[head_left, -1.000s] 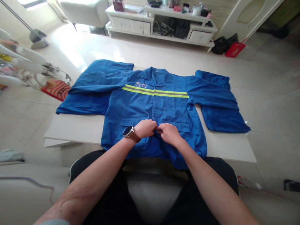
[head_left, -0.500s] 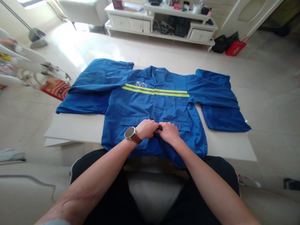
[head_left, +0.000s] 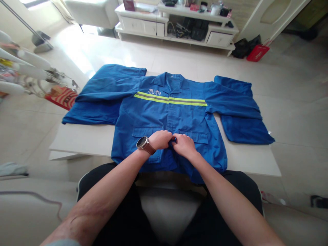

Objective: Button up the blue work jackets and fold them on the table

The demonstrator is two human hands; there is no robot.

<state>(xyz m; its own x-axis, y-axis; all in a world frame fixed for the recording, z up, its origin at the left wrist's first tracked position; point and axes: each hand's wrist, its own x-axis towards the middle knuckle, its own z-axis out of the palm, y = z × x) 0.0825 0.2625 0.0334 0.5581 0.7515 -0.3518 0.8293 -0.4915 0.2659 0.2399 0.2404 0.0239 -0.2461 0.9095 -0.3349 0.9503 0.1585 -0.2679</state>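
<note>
A blue work jacket (head_left: pixel 189 118) lies front side up, its collar away from me and a yellow-grey reflective stripe (head_left: pixel 153 98) across the chest. Both hands meet at the lower part of its front opening, between the two pocket flaps. My left hand (head_left: pixel 161 139), with a watch (head_left: pixel 142 142) on the wrist, is closed on the front edge. Close beside it, my right hand (head_left: pixel 184 145) pinches the facing edge of the jacket. Whether a button or other fastener is between the fingertips is hidden.
The jacket rests on a white board-like table (head_left: pixel 82 138), its sleeves spread to both sides. A red striped bag (head_left: pixel 64 97) stands at the left. A white cabinet (head_left: pixel 143 26) is across the floor, with a red bag (head_left: pixel 258 52) at its right.
Both hands stay at the same spot on the jacket front. My left wrist has turned slightly, and the fingers have shifted a little on the cloth.
</note>
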